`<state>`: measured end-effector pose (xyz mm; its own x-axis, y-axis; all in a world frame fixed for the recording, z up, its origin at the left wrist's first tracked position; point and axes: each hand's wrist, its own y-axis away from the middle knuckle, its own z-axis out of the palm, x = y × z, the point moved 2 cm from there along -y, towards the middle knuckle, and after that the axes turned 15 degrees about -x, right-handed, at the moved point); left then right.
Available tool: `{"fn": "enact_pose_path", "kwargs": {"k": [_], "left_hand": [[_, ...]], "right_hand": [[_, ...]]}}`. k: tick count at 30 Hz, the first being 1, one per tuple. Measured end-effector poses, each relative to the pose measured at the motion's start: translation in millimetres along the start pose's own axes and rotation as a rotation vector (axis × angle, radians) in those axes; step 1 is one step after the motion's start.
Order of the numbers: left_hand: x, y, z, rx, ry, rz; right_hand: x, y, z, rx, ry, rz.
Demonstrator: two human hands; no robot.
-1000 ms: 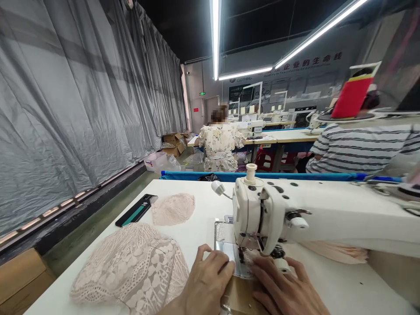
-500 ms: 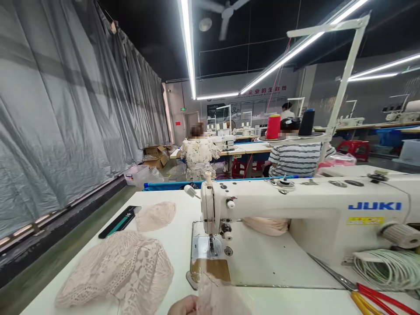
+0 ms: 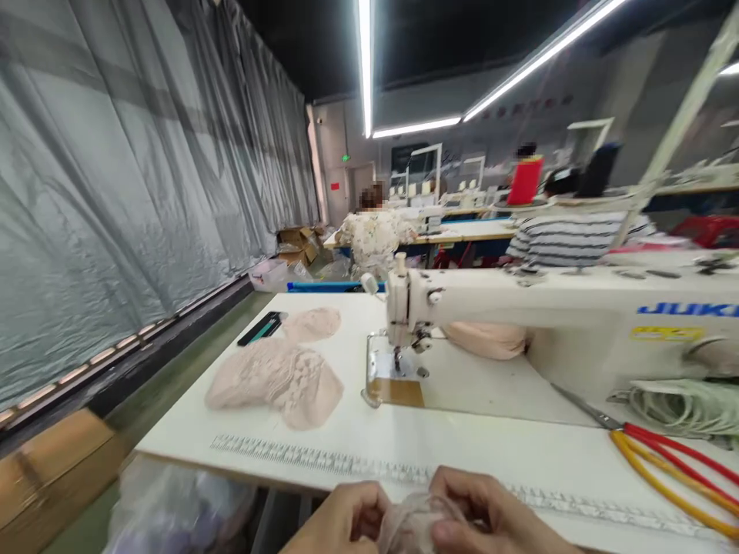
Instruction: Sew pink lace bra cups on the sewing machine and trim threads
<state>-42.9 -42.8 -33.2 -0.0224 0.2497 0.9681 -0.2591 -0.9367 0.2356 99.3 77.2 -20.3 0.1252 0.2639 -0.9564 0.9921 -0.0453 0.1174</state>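
At the bottom of the view, a bunched piece of thin pale pink fabric [image 3: 416, 525] lies between both hands. My left hand [image 3: 352, 519] grips its left side with curled fingers. My right hand [image 3: 482, 512] pinches its right side. Beyond them, along the table's front edge, runs a clear ruler [image 3: 323, 459]. The white sewing machine [image 3: 407, 308] stands past it, its needle over the metal plate. Pale pink lace fabric [image 3: 277, 381] lies heaped to the left, with a smaller lace piece [image 3: 312, 324] behind it.
Scissors with red and yellow handles [image 3: 635, 438] lie at right near coiled pale green cord [image 3: 673, 408]. A dark flat case [image 3: 259, 328] rests at the table's far left. Folded pink fabric [image 3: 488, 340] sits under the machine arm. A cardboard box [image 3: 55, 477] and plastic bags [image 3: 173, 508] are at lower left.
The view has tilted down and shifted left. Both hands now show, holding the thin fabric nearer the table's front edge; before, only one hand's fingers showed with it near the machine.
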Motion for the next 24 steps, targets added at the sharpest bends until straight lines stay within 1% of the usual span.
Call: {"fn": "enact_pose_path", "kwargs": {"k": [2, 4, 6, 8, 10, 12, 16, 19, 21, 24], "left_hand": [[-2, 5, 9.4, -0.013, -0.005, 0.055], [-7, 6, 15.5, 0.032, -0.042, 0.075], [-16, 6, 17.1, 0.159, -0.078, 0.034], [-26, 7, 15.9, 0.278, -0.082, -0.042], [-32, 10, 14.1, 0.304, -0.064, -0.111], [-35, 15, 12.9, 0.236, 0.0, -0.137], [-37, 22, 11.7, 0.064, 0.225, -0.131], [-47, 23, 9.4, -0.008, 0.323, -0.164], [-56, 24, 6.7, -0.06, 0.323, -0.176], [-64, 27, 0.5, -0.14, 0.187, -0.184]], "right_hand": [[-1, -1, 5, -0.061, -0.025, 0.046], [0, -2, 8, -0.093, 0.001, 0.114], [3, 0, 11, -0.119, 0.034, 0.176], [5, 2, 14, -0.157, 0.021, 0.209], [8, 3, 17, -0.198, -0.022, 0.22], [11, 3, 21, -0.213, -0.06, 0.228], [18, 0, 29, -0.226, -0.11, 0.269], [24, -1, 33, -0.257, -0.187, 0.273], [28, -1, 35, -0.283, -0.256, 0.276], [35, -1, 37, -0.3, -0.367, 0.296]]}}
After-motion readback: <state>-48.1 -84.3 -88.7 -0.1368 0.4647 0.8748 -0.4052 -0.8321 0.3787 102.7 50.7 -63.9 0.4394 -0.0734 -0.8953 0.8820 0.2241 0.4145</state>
